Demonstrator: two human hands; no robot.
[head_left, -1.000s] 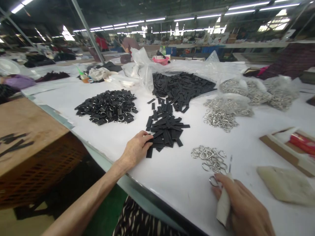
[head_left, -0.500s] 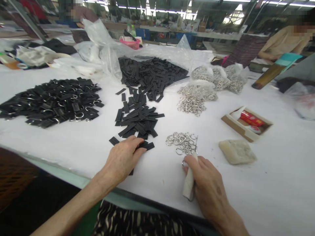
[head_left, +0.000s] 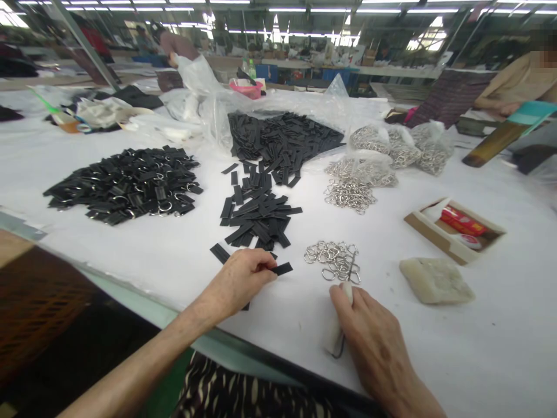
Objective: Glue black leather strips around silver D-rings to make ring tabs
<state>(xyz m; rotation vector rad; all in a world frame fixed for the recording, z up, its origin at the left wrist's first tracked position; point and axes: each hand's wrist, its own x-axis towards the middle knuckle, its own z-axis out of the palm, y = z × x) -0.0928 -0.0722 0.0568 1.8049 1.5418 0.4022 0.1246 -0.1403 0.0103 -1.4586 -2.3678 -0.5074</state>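
Note:
My left hand (head_left: 246, 276) has its thumb and fingers pinched on a short black webbing strip (head_left: 282, 269), one end of which sticks out to the right. Just behind it lies a loose heap of black strips (head_left: 261, 217). My right hand (head_left: 369, 325) is wrapped round a white-handled awl (head_left: 348, 290). Its thin metal shaft points away from me, over a small group of silver D-rings (head_left: 328, 254). A dark curved wire shows at the handle's lower end. Whether the right fingers also hold a ring is hidden.
At left is a pile of black tabs with rings (head_left: 130, 183). A larger strip heap (head_left: 287, 139) lies at the back, beside bagged rings (head_left: 391, 145). On the right are a cardboard box (head_left: 435, 235) and a pale block (head_left: 437, 281). Another person sits far right.
The view has shifted, so the table things appear further right. My left fingers have drawn together on a strip. The ring seen by my right fingertips no longer shows.

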